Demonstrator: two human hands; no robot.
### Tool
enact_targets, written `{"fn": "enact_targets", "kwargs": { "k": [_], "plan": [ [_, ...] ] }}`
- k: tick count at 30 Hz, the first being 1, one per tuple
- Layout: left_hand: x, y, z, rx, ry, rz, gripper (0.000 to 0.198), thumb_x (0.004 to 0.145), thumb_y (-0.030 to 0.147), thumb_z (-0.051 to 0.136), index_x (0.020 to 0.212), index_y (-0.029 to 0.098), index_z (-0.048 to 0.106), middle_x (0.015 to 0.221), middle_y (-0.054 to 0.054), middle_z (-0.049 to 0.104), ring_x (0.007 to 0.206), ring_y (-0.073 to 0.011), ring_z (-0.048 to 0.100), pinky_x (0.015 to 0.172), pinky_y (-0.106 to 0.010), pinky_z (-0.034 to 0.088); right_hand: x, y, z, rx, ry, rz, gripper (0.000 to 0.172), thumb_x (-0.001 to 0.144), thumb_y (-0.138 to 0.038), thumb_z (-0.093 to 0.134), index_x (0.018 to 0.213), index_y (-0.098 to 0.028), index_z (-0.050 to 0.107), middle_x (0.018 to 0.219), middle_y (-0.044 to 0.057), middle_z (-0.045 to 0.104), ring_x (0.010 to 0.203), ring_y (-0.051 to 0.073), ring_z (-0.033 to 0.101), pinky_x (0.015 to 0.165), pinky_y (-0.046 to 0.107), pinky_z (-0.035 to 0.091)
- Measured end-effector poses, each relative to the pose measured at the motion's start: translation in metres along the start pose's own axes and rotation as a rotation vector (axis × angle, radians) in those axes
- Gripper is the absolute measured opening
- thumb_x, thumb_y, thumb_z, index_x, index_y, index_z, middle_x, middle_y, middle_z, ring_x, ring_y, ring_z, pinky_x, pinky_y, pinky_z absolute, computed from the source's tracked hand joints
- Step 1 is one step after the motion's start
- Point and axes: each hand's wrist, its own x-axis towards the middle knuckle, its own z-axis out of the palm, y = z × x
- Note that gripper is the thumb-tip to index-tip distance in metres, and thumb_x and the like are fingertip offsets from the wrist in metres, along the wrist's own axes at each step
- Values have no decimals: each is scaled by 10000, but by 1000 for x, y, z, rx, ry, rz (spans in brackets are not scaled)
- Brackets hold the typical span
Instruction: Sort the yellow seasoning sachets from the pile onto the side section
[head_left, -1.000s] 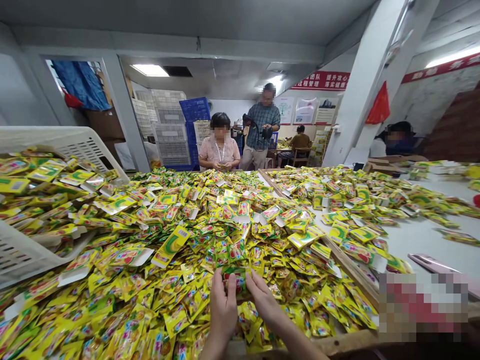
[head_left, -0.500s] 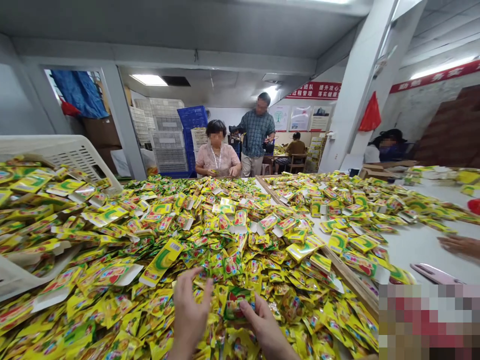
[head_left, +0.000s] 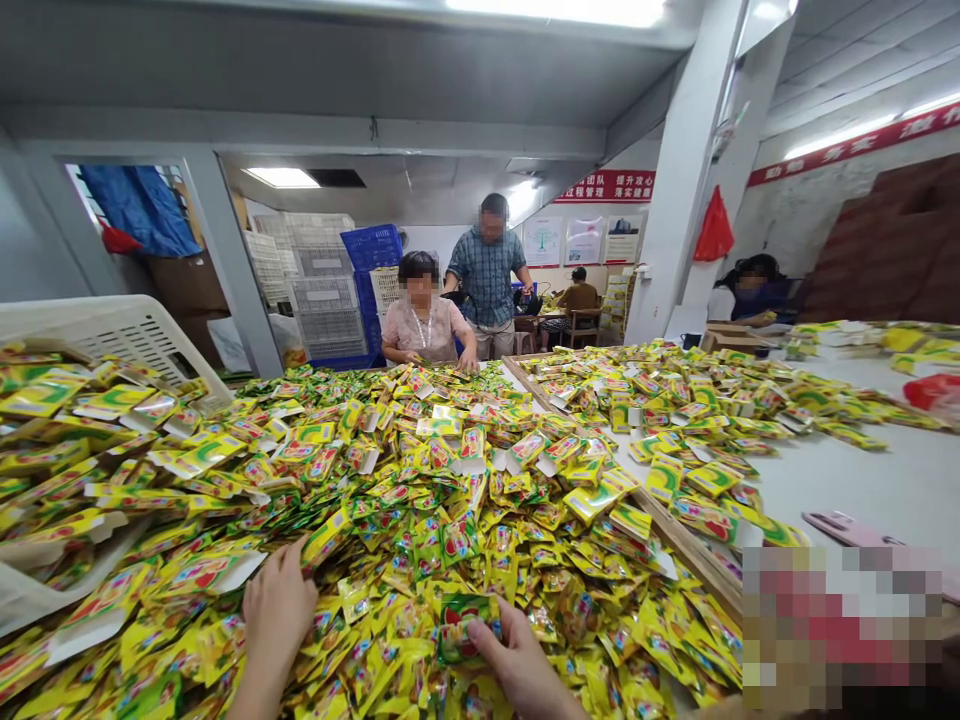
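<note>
My right fingers (head_left: 489,622) clamp one red-and-green sachet (head_left: 459,628). My left fingers (head_left: 289,572) rest together on uncountable yellow sachets (head_left: 390,480), their print unreadable.

the left hand (head_left: 279,610) presses its fingers into a heap of yellow sachets (head_left: 390,500). the right hand (head_left: 517,665) is on a red-and-green sachet (head_left: 465,628), fingers over it, close to the heap's near side. a white crate (head_left: 112,335) lies tilted at the heap's left edge, sachets inside it. a wooden rail (head_left: 682,545) bounds the heap's right side, with a phone (head_left: 844,526) beyond it. across the far edge sits a person (head_left: 421,320), hands on the sachets.
</note>
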Motion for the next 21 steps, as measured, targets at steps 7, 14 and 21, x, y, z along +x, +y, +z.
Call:
{"fn": "enact_targets", "kwargs": {
  "k": [7, 14, 21],
  "plan": [
    [-9, 28, -39, -385, 173, -4, 387, 795, 401, 396, 996, 152, 613, 916, -143, 626, 921, -310, 583, 859, -433, 456, -3, -8, 3, -14, -9, -33, 617, 585, -628, 737, 984, -167, 642, 964, 76, 713, 904, 247, 670, 840, 373, 512],
    [-80, 82, -51, -1109, -165, -197, 420, 574, 576, 677, 692, 173, 668, 731, -90, 729, 769, -306, 684, 716, -386, 546, -21, -44, 11, 171, -222, 39, 490, 662, -517, 754, 983, -168, 628, 751, 25, 708, 641, 143, 664, 598, 252, 524],
    [-151, 121, -32, -1415, -50, -377, 660, 619, 576, 697, 1093, 140, 555, 923, -130, 711, 812, -266, 697, 723, -359, 563, -40, -57, 8, 89, -266, 11, 529, 685, -543, 721, 1050, -171, 633, 865, 57, 713, 763, 191, 680, 744, 325, 532]
  ]
}}
